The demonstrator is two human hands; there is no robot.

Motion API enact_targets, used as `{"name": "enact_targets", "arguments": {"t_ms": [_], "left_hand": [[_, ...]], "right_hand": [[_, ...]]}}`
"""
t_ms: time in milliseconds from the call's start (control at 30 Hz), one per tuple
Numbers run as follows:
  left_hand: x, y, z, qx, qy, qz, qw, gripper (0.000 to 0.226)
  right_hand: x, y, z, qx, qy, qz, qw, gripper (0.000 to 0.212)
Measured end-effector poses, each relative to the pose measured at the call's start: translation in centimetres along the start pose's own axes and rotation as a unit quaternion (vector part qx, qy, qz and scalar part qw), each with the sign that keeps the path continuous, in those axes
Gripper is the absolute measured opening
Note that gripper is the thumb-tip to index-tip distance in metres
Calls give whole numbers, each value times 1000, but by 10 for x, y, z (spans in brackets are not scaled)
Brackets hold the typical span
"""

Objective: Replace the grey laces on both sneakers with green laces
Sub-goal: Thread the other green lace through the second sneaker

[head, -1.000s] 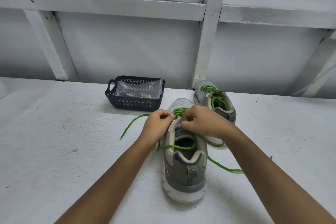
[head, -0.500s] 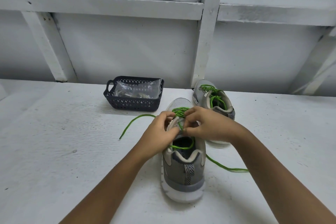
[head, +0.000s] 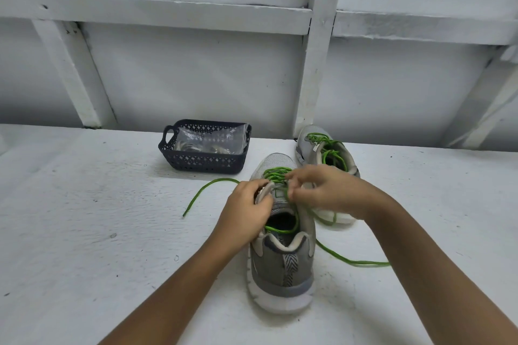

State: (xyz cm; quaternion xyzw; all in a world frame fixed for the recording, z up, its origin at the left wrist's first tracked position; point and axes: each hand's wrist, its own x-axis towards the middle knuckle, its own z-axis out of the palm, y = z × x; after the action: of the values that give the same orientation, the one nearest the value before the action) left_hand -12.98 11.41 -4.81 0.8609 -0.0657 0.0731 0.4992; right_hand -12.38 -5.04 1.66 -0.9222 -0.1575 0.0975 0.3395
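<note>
A grey sneaker [head: 281,274] stands on the white table, heel toward me, with a green lace [head: 276,172] threaded across its front eyelets. My left hand [head: 246,210] grips the sneaker's left collar edge near the tongue. My right hand [head: 322,190] pinches the green lace at an upper eyelet. One loose lace end [head: 207,190] trails left on the table; the other [head: 350,259] runs right under my forearm. A second grey sneaker [head: 311,148] with green laces sits behind, partly hidden by my right hand.
A dark plastic basket [head: 204,161] holding a clear bag stands at the back, left of the sneakers. A white panelled wall [head: 196,78] with beams rises right behind the table [head: 84,232].
My right hand has shifted slightly right and its fingers have spread at the eyelet. The lace loop over the shoe opening has tightened. My left hand stays on the collar.
</note>
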Motion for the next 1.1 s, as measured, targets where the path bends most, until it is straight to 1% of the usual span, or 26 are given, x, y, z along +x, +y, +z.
{"name": "enact_targets", "arguments": {"t_ms": [67, 100, 133, 167, 200, 267, 300, 333, 367, 400, 433, 500, 533, 633, 767, 833, 900, 967, 1033, 1100], "left_hand": [[1, 1, -2, -9, -11, -4, 1000, 32], [0, 2, -2, -14, -16, -5, 1000, 31], [0, 3, -2, -21, -18, -6, 1000, 31], [0, 5, -2, -31, -13, -6, 999, 30], [-1, 8, -2, -40, 0, -1, 999, 28], [-3, 17, -4, -37, 44, 38, 998, 21], [-4, 22, -5, -29, 57, 64, 996, 21], [-6, 28, -6, -18, 51, 88, 995, 28], [-8, 34, -6, -7, 30, 105, 994, 38], [-10, 39, -5, -1, 3, 117, 993, 43], [-11, 43, -4, -7, -21, 123, 992, 40], [-12, 49, -3, -56, -55, 127, 989, 16], [-10, 51, -3, -91, -66, 125, 986, 10], [-3, 55, -8, -166, -76, 107, 977, 21], [4, 60, -13, -178, -118, 89, 973, 20], [9, 62, -18, -222, -124, 84, 964, 24], [19, 66, -26, -290, -108, 59, 949, 25], [33, 70, -36, -352, -73, 11, 933, 22], [50, 72, -46, -394, -28, -43, 917, 19], [65, 69, -56, -427, 18, -83, 900, 18]], "right_hand": [[3, -5, -5, 105, 86, 58, 989, 18], [4, -9, -9, 178, 101, 85, 975, 21], [5, -13, -13, 270, 91, 106, 953, 24], [6, -18, -17, 366, 68, 119, 920, 26], [6, -23, -22, 456, 48, 127, 880, 25], [7, -35, -31, 586, 24, 124, 800, 23], [9, -41, -35, 628, 20, 112, 770, 22], [10, -48, -38, 656, 21, 97, 748, 22], [12, -54, -41, 675, 26, 82, 733, 22], [15, -60, -42, 686, 33, 71, 724, 21], [18, -65, -42, 692, 42, 64, 718, 21], [25, -68, -40, 698, 57, 58, 712, 20], [28, -67, -39, 699, 62, 58, 710, 19], [33, -60, -34, 701, 64, 58, 708, 19], [36, -49, -29, 685, 71, 63, 723, 19], [36, -44, -29, 664, 72, 77, 740, 21], [34, -37, -27, 632, 51, 97, 767, 29], [30, -28, -23, 593, 12, 106, 798, 34], [26, -19, -18, 548, -19, 97, 830, 32], [21, -11, -16, 503, -29, 80, 860, 28]]}}
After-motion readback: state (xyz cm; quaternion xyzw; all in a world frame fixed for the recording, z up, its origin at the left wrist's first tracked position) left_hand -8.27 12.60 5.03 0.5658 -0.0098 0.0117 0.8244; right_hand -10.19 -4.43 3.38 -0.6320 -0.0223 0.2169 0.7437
